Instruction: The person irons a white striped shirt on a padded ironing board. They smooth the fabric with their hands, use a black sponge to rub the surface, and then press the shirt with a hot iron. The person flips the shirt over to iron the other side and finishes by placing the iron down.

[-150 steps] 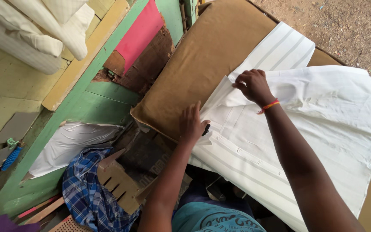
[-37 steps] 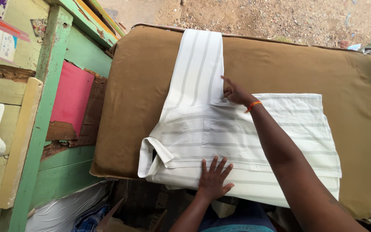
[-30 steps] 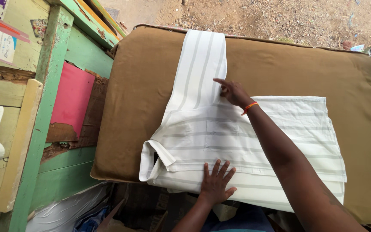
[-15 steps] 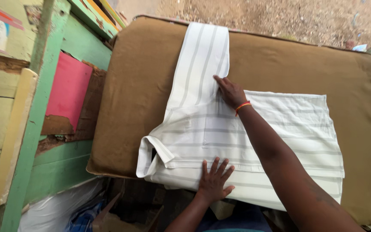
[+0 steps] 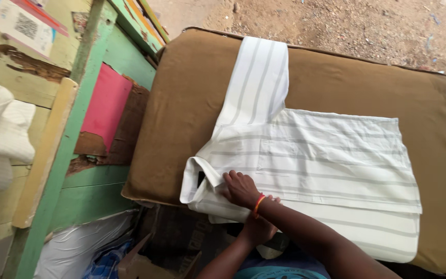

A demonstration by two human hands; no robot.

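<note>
At the far left stands a green wooden frame (image 5: 86, 103) with 1 pink panel (image 5: 107, 111) set in it, and the brown padded worktop (image 5: 192, 98) begins just beside that. On the worktop lies 1 white striped shirt (image 5: 331, 165), its long axis running left to right, the collar (image 5: 197, 178) toward the frame and 1 sleeve (image 5: 259, 77) stretched away to the far edge. The right hand (image 5: 241, 188) rests on the shirt just right of the collar, fingers together and pressed flat on the cloth, gripping nothing. The left hand (image 5: 258, 230) sits below it at the near edge, mostly hidden by the right wrist; I cannot tell whether its fingers are apart. The right hand is nearer the collar, and the rest of the shirt stretches to its right.
</note>
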